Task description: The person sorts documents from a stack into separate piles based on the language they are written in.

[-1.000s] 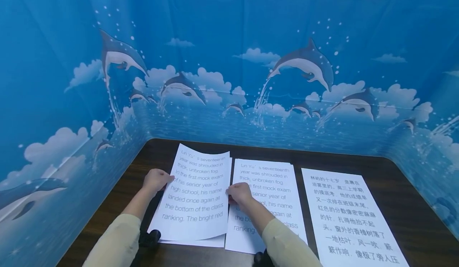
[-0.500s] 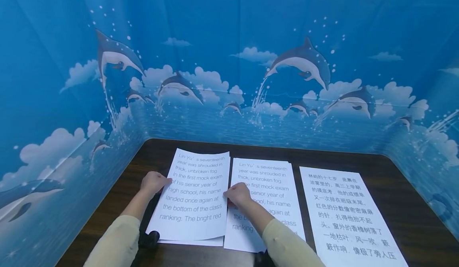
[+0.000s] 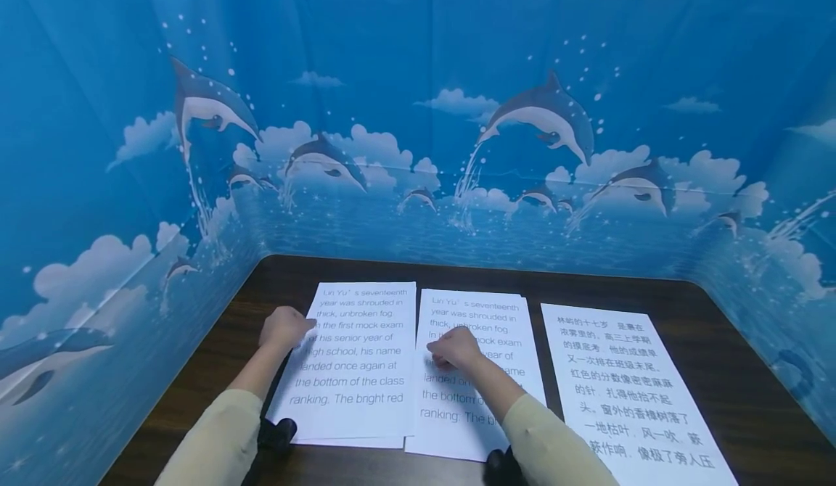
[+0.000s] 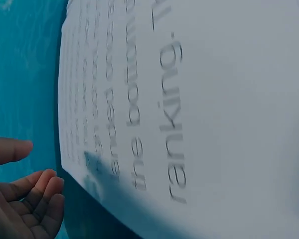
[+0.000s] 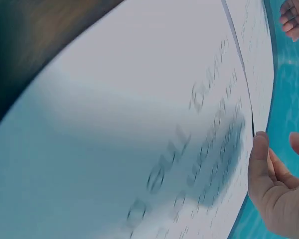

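Observation:
A printed English paper sheet (image 3: 353, 421) lies flat at the left, on top of other paper whose edge peeps out below it. My left hand (image 3: 285, 328) is at its left edge; in the left wrist view the thumb and loosely bent fingers (image 4: 54, 186) stand apart, holding nothing. Over the middle printed sheet (image 3: 451, 439) hovers my right hand (image 3: 457, 348), covering some of its text. The right wrist view has this hand's thumb parted from its fingers (image 5: 259, 149), with no paper between them; whether a fingertip touches the sheet, I cannot tell.
At the right lies a sheet with Chinese text (image 3: 627, 392), apart from the other papers. All rest on a dark wood table (image 3: 215, 370). A blue dolphin-print curtain (image 3: 392, 72) encloses the table's back and sides.
The left top sheet, earlier raised and curved between both hands, has settled flat. My right hand has let go of its right edge and moved right, over the middle sheet.

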`<state>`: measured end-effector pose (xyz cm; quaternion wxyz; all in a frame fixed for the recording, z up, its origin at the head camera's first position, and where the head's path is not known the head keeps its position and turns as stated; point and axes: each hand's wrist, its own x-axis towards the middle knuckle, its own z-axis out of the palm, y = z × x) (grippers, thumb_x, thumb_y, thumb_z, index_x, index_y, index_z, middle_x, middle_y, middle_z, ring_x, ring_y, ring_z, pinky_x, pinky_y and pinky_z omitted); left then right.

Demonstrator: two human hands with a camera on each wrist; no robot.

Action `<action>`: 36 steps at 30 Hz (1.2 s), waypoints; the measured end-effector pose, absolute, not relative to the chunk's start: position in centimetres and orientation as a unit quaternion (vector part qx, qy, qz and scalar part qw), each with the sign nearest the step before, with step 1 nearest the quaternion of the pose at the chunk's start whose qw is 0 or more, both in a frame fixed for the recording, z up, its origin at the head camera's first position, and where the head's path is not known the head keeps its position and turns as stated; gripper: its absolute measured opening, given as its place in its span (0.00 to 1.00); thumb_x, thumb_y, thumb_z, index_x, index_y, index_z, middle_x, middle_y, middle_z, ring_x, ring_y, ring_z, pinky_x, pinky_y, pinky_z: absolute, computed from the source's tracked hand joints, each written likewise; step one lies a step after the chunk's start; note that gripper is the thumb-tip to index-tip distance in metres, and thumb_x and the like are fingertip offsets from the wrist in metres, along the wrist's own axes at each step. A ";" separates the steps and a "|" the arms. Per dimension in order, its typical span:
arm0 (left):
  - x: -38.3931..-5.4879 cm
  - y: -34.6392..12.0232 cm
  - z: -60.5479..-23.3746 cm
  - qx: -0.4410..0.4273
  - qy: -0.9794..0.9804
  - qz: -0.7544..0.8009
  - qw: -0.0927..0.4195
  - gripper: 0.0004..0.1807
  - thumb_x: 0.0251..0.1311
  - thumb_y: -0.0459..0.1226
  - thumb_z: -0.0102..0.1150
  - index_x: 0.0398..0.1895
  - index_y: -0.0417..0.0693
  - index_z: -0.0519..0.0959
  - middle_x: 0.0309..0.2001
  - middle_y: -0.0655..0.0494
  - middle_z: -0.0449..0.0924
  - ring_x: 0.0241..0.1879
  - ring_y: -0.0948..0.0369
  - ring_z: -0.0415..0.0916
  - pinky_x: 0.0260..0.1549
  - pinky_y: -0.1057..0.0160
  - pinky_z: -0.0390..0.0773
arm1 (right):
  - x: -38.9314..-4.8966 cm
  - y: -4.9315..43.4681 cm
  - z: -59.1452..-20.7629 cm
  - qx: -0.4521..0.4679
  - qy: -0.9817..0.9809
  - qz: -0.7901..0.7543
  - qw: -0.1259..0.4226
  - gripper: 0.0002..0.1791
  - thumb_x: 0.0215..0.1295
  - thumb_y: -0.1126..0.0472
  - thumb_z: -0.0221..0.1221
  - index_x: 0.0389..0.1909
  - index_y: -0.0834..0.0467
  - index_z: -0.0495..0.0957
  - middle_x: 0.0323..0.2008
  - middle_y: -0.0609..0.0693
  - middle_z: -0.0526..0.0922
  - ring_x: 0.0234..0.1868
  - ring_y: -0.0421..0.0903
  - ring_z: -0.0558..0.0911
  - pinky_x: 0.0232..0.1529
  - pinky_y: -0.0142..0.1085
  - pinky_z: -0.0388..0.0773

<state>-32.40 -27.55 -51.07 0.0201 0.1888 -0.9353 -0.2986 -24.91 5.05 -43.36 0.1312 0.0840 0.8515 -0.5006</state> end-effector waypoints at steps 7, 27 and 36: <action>-30.4 -21.0 -47.5 0.103 -0.936 -0.338 0.000 0.17 0.50 0.45 0.57 0.33 0.39 0.74 0.30 0.48 0.72 0.29 0.54 0.69 0.25 0.60 0.69 | -25.4 8.8 -43.3 0.121 0.840 -0.516 0.118 0.13 0.50 0.61 0.59 0.32 0.67 0.75 0.22 0.54 0.76 0.23 0.45 0.78 0.27 0.34 0.76; -25.1 -8.5 -44.6 -0.009 -0.879 -0.469 -0.084 0.15 0.51 0.40 0.55 0.38 0.39 0.75 0.29 0.54 0.74 0.28 0.59 0.73 0.26 0.64 0.73 | -28.0 20.6 -50.0 0.170 0.869 -0.464 0.027 0.18 0.53 0.55 0.57 0.35 0.68 0.74 0.24 0.54 0.76 0.24 0.45 0.76 0.20 0.30 0.72; -25.2 -7.1 -45.0 0.026 -0.872 -0.480 -0.092 0.18 0.51 0.41 0.54 0.42 0.37 0.72 0.33 0.50 0.73 0.29 0.58 0.72 0.28 0.62 0.73 | -28.0 22.4 -51.8 0.186 0.869 -0.457 0.034 0.19 0.51 0.55 0.58 0.35 0.69 0.74 0.25 0.54 0.75 0.25 0.45 0.76 0.26 0.35 0.75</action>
